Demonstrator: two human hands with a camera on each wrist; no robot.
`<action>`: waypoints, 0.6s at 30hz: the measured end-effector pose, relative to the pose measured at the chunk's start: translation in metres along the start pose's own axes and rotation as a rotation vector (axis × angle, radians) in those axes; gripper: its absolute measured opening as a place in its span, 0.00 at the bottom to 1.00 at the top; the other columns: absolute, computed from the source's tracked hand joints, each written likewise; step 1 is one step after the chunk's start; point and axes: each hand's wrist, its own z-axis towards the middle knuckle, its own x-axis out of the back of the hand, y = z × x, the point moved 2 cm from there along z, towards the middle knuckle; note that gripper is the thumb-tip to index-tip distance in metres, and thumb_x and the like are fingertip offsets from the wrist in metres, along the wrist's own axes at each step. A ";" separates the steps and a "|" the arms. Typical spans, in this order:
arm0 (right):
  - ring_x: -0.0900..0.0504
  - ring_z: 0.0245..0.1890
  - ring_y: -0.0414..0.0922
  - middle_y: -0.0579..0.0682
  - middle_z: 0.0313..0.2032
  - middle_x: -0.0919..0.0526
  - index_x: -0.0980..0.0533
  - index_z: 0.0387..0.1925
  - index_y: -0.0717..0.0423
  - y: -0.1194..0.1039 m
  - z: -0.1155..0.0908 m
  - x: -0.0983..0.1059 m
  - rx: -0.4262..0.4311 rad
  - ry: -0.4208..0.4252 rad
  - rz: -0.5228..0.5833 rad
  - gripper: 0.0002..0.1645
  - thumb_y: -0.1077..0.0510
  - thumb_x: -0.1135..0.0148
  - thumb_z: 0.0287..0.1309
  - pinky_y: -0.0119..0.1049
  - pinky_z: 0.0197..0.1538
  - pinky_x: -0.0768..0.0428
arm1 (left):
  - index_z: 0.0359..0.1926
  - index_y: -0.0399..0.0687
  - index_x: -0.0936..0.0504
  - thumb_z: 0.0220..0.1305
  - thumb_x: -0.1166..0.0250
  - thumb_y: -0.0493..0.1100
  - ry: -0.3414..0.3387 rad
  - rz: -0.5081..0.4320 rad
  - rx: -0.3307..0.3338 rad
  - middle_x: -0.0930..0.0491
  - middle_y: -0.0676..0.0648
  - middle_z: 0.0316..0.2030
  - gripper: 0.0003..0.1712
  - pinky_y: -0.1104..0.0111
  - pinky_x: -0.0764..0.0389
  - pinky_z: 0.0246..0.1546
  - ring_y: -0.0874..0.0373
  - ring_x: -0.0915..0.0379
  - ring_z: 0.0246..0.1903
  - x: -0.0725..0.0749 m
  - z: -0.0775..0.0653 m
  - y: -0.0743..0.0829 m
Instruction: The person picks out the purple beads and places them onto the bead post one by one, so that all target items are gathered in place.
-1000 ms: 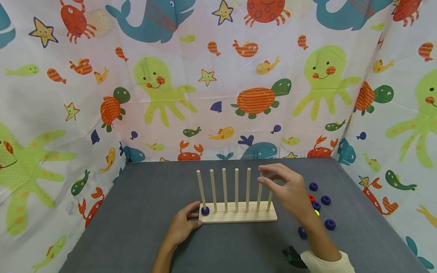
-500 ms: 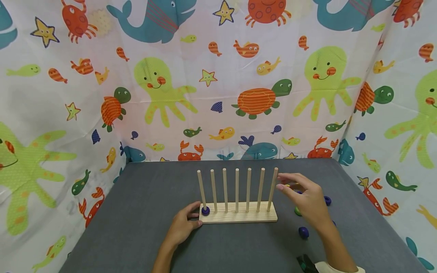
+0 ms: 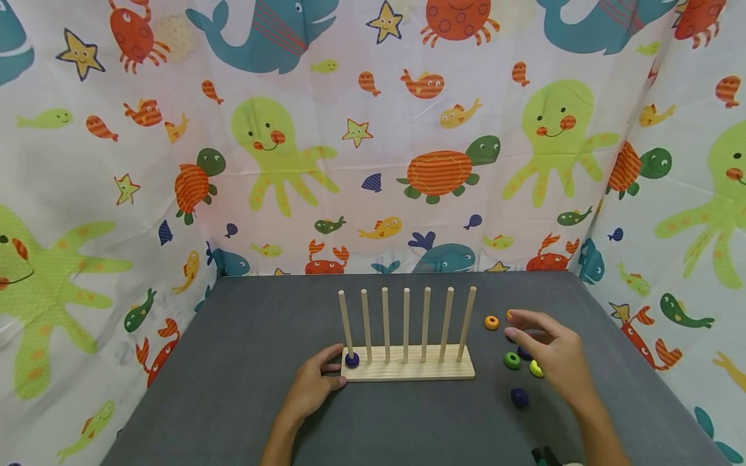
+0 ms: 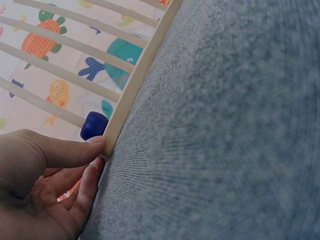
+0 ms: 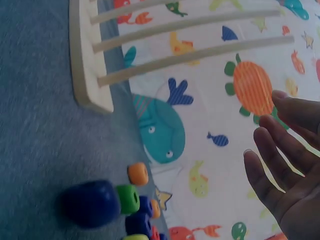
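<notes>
A pale wooden board (image 3: pixel 408 372) with a row of several upright pegs stands mid-table. One dark blue bead (image 3: pixel 352 360) sits at the foot of its leftmost peg. My left hand (image 3: pixel 313 384) holds the board's left end; in the left wrist view the thumb (image 4: pixel 75 150) presses on the board's edge beside the blue bead. Right of the board, my right hand (image 3: pixel 556 356) hovers above loose beads. In the right wrist view its fingers (image 5: pixel 270 150) are spread and hold nothing. Below the hand lie a green bead (image 3: pixel 511 360), a yellow bead (image 3: pixel 536 368) and partly hidden blue ones.
An orange bead (image 3: pixel 491 322) lies behind the green one, and a dark blue bead (image 3: pixel 520 398) lies nearer the front. Grey cloth covers the table (image 3: pixel 245 362). A sea-animal curtain (image 3: pixel 373 194) encloses the back and sides.
My right hand has moved from the rightmost pegs to the right, over the loose beads, uncovering those pegs and orange and green beads. The left hand stays at the board's end.
</notes>
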 end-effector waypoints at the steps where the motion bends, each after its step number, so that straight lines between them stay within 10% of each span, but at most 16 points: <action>1: 0.17 0.46 0.29 0.54 0.50 0.12 0.15 0.57 0.54 0.003 -0.001 0.002 -0.014 -0.002 -0.002 0.17 0.59 0.28 0.69 0.18 0.47 0.21 | 0.72 0.42 0.24 0.61 0.27 0.28 0.000 0.001 0.004 0.23 0.39 0.70 0.38 0.53 0.17 0.56 0.43 0.19 0.60 0.000 0.000 0.000; 18: 0.19 0.42 0.24 0.42 0.45 0.11 0.18 0.61 0.58 0.054 -0.012 0.033 -0.208 -0.045 -0.072 0.24 0.50 0.29 0.70 0.17 0.43 0.23 | 0.73 0.41 0.25 0.61 0.27 0.28 -0.008 -0.034 0.009 0.25 0.37 0.71 0.38 0.51 0.17 0.56 0.43 0.20 0.61 0.000 -0.003 0.004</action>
